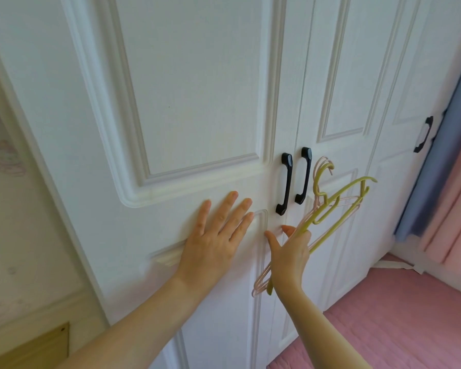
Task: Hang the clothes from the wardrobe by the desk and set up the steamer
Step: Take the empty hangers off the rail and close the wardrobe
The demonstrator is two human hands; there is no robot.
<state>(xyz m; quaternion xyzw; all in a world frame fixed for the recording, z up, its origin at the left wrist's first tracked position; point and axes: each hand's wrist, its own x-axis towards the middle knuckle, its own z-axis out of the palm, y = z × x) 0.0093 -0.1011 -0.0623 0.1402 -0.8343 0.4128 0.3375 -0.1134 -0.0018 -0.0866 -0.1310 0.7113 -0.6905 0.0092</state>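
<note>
Left hand (pixel 218 235) flat, fingers spread, pressing left wardrobe door (pixel 186 102). Right hand (pixel 290 251) grips empty hangers (pixel 330 209), thumb free. Black handles (pixel 285 182) just above right hand, nearer it. Doors closed; clothes unseen.

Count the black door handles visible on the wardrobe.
3: two side by side where the middle doors meet, one on the far right door. Others may lie outside the view.

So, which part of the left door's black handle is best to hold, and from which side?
Grip the black handle at its straight vertical bar, between its two mounts. The left hand, now flat on the left door, is free; its fingers can slip behind the bar from the left.
</note>
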